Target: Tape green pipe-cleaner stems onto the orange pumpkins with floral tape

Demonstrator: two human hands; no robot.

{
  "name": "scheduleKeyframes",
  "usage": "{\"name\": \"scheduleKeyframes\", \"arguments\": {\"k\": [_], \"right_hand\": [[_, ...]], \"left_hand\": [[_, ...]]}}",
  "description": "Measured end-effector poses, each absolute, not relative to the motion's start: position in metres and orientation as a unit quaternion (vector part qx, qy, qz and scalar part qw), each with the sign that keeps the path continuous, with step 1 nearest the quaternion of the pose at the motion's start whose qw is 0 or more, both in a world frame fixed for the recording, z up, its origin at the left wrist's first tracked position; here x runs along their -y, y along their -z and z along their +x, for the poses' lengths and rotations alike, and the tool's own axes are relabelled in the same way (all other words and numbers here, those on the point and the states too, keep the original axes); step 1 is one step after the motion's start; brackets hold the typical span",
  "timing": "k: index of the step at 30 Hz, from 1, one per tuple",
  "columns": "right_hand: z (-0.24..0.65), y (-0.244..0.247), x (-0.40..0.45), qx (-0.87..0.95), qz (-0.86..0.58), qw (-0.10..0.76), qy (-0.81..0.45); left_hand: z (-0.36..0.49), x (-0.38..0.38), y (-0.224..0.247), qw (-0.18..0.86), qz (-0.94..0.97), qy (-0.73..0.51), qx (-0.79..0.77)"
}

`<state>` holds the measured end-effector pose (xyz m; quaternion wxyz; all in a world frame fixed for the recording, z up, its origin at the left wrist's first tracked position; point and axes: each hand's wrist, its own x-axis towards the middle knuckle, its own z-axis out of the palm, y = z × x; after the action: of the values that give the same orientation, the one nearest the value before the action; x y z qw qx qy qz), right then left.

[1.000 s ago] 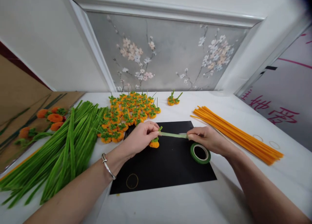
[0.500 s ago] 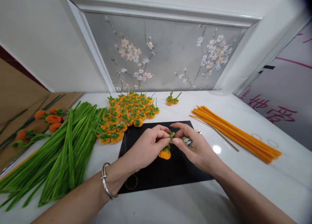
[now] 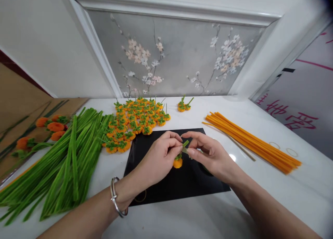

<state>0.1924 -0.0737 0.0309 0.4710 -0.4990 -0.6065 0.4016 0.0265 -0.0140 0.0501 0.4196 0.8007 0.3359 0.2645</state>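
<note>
Over a black mat (image 3: 166, 187), my left hand (image 3: 158, 159) pinches the stem end of a small orange pumpkin-like piece (image 3: 178, 163) of fuzzy pipe cleaner. The piece hangs below the fingertips, with green leaves at its top and a short green stem (image 3: 185, 143) poking up between the hands. Against that stem, my right hand (image 3: 212, 156) grips a pale, thin strip (image 3: 184, 150) between thumb and fingers. Its kind looks like tape, though most of it is hidden. A silver bangle (image 3: 116, 197) circles my left wrist.
Many finished orange pieces (image 3: 137, 119) cluster behind the mat, and a small group (image 3: 184, 106) stands apart. Green pipe cleaners (image 3: 75, 162) are heaped at left; orange ones (image 3: 252, 142) lie at right by a thin stick (image 3: 241, 148). Orange-and-green pieces (image 3: 55, 126) rest on cardboard.
The orange piece has shifted slightly right and turned more upright. My right hand has moved a little to the right, and more of the pale strip shows between the hands.
</note>
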Motion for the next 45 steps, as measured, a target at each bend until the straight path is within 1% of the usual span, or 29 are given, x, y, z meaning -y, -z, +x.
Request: {"name": "scheduleKeyframes", "arguments": {"k": [4, 6, 9, 12, 16, 19, 22, 25, 28, 30, 34, 36, 42, 45], "right_hand": [[0.2, -0.031, 0.072, 0.611, -0.519, 0.441, -0.403], [0.204, -0.03, 0.07, 0.621, -0.542, 0.417, -0.384], [0.203, -0.028, 0.069, 0.657, -0.572, 0.372, -0.32], [0.199, -0.029, 0.069, 0.708, -0.569, 0.334, -0.252], [0.196, -0.03, 0.069, 0.738, -0.537, 0.339, -0.227], [0.197, -0.031, 0.069, 0.735, -0.527, 0.351, -0.242], [0.2, -0.032, 0.071, 0.715, -0.539, 0.348, -0.278], [0.201, -0.033, 0.072, 0.696, -0.54, 0.342, -0.327], [0.201, -0.034, 0.072, 0.687, -0.545, 0.333, -0.347], [0.2, -0.034, 0.072, 0.69, -0.561, 0.316, -0.332], [0.197, -0.034, 0.073, 0.697, -0.595, 0.284, -0.282], [0.196, -0.035, 0.074, 0.7, -0.6, 0.279, -0.269], [0.19, -0.032, 0.076, 0.738, -0.57, 0.302, -0.198], [0.19, -0.031, 0.077, 0.754, -0.552, 0.305, -0.182]], "left_hand": [[0.026, 0.011, -0.048, 0.458, 0.796, -0.231, -0.32], [0.026, 0.011, -0.046, 0.471, 0.791, -0.217, -0.324], [0.026, 0.012, -0.043, 0.493, 0.779, -0.203, -0.329], [0.027, 0.014, -0.042, 0.526, 0.761, -0.194, -0.326], [0.027, 0.015, -0.042, 0.585, 0.726, -0.169, -0.319], [0.027, 0.014, -0.04, 0.627, 0.693, -0.161, -0.317], [0.026, 0.013, -0.039, 0.639, 0.678, -0.175, -0.319], [0.027, 0.011, -0.038, 0.629, 0.681, -0.191, -0.322], [0.026, 0.011, -0.037, 0.604, 0.703, -0.19, -0.324], [0.026, 0.012, -0.037, 0.56, 0.738, -0.188, -0.326], [0.026, 0.017, -0.037, 0.424, 0.815, -0.208, -0.336], [0.026, 0.018, -0.037, 0.395, 0.829, -0.21, -0.336], [0.027, 0.016, -0.035, 0.405, 0.818, -0.225, -0.34], [0.026, 0.012, -0.04, 0.439, 0.807, -0.205, -0.338]]}}
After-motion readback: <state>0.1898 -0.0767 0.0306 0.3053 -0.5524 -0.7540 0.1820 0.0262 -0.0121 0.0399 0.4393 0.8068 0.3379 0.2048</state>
